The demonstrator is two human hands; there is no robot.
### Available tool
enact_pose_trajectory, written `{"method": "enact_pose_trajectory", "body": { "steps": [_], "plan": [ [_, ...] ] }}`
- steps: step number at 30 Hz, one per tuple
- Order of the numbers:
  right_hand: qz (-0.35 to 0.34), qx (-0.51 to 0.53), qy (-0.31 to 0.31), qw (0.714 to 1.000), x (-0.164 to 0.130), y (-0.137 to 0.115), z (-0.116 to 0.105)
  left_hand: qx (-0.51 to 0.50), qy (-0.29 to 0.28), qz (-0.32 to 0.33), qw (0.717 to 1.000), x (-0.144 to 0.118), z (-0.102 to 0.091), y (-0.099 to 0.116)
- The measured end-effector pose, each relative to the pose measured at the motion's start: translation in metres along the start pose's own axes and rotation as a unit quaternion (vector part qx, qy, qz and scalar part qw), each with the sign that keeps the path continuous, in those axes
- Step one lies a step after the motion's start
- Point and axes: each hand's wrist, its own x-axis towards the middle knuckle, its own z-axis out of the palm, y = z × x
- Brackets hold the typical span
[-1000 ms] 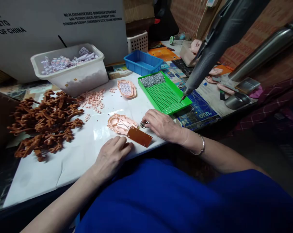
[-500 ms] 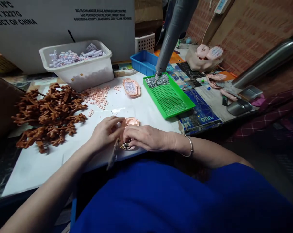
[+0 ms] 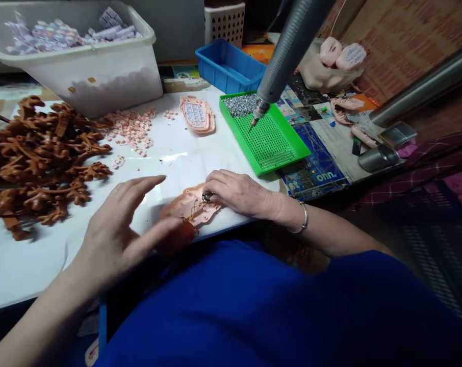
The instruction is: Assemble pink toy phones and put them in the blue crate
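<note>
In the head view a pink plastic shell half [image 3: 185,199] lies open side up near the table's front edge. My right hand [image 3: 240,193] rests at its right end, thumb and fingers pinching a small dark round part with a shiny rim [image 3: 207,198]. Thin wires [image 3: 193,216] run across the shell towards a blurred reddish-brown piece [image 3: 177,237] at the table edge. My left hand [image 3: 120,224] is spread open to the left, its thumb by that reddish-brown piece. Whether the thumb touches it I cannot tell.
A green tray [image 3: 267,137] of screws lies beyond my right hand, an electric screwdriver [image 3: 280,66] hanging over it. Behind are a stacked pink keypad piece [image 3: 198,116], a blue bin [image 3: 231,66] and a white tub [image 3: 112,76]. Brown branch-like parts [image 3: 43,163] are heaped left.
My left hand has come away to the left and opened, uncovering the shell. The shell now lies slanted, and my right hand has moved slightly up. The view has shifted closer.
</note>
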Motion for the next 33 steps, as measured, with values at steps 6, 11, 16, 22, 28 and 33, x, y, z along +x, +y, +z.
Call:
{"method": "enact_pose_trajectory", "body": {
  "steps": [6, 11, 16, 22, 28, 33],
  "plan": [
    [0.018, 0.07, -0.013, 0.997, 0.002, 0.001, -0.008, 0.154, -0.014, 0.049, 0.987, -0.03, 0.028, 0.015],
    [-0.004, 0.033, 0.015, 0.999, -0.002, 0.007, -0.006, 0.195, 0.025, 0.097, 0.976, -0.033, 0.036, 0.015],
    [-0.031, 0.052, 0.043, 0.997, -0.005, 0.011, -0.005, 0.148, 0.047, 0.104, 0.982, -0.03, 0.024, 0.017],
    [-0.013, 0.007, 0.044, 0.999, -0.008, 0.015, -0.011, 0.11, 0.04, 0.077, 0.99, -0.013, 0.023, 0.03],
    [-0.039, -0.001, 0.016, 0.999, -0.008, 0.018, -0.01, 0.091, 0.052, 0.064, 0.993, -0.01, 0.028, 0.033],
    [-0.06, -0.046, -0.015, 0.997, -0.005, 0.019, -0.012, 0.108, 0.034, 0.07, 0.991, -0.017, 0.034, 0.028]
  ]
}}
